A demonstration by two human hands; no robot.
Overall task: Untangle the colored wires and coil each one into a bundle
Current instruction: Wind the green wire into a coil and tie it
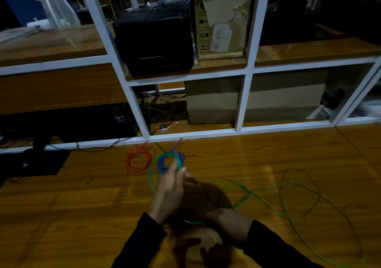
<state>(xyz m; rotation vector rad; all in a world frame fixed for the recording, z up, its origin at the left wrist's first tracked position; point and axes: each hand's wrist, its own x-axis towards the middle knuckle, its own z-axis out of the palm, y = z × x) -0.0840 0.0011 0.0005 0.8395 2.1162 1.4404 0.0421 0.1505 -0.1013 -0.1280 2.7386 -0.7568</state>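
Observation:
My left hand (169,189) is raised above the wooden table (82,216) and holds a few loops of the green wire (266,201). Those loops arc up over its fingers. My right hand (203,197), dark and blurred, meets the left at the fingertips and pinches the same green wire. The rest of the green wire trails loose across the table to the right and toward the near edge. Just behind my fingers lies a small coiled blue wire (162,164). Left of it, a coiled red wire (140,160) rests flat. A thin black wire (299,185) loops loosely at the right.
A white-framed glass partition (191,136) runs along the table's far edge, with a black printer (154,40) and cardboard boxes (222,18) behind it. A black monitor base (41,160) with thin cables sits at the far left.

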